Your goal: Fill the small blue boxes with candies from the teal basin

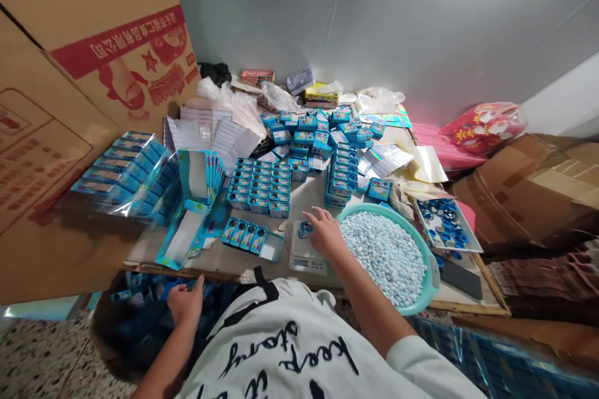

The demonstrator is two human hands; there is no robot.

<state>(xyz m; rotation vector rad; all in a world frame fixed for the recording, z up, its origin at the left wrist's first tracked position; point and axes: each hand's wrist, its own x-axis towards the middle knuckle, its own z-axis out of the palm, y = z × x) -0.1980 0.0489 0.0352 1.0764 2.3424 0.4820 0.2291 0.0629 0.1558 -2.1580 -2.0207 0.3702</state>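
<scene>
My right hand (326, 234) is over a small digital scale (307, 264), its fingers apart. A small blue box (306, 230) lies on the scale's plate beside the fingertips; I cannot tell whether they touch it. Lower left, my left hand (185, 300) is at the table's front edge, above a dark bin of small blue boxes (135, 293). Its fingers are curled together, and whatever they hold is mostly hidden. Between the hands sits a tray carton (271, 247) with several small blue boxes side by side. A teal basin (433, 274) full of pale blue and white candies stands right of the scale.
Rows of blue boxes (259, 187) stand mid-table, with a loose pile (316, 131) behind. Folded display cartons (187, 234) and a wrapped pack (128, 174) are at left, by a large cardboard box (107, 0). At right are a white tray (470, 240) of blue caps and a phone (461, 278).
</scene>
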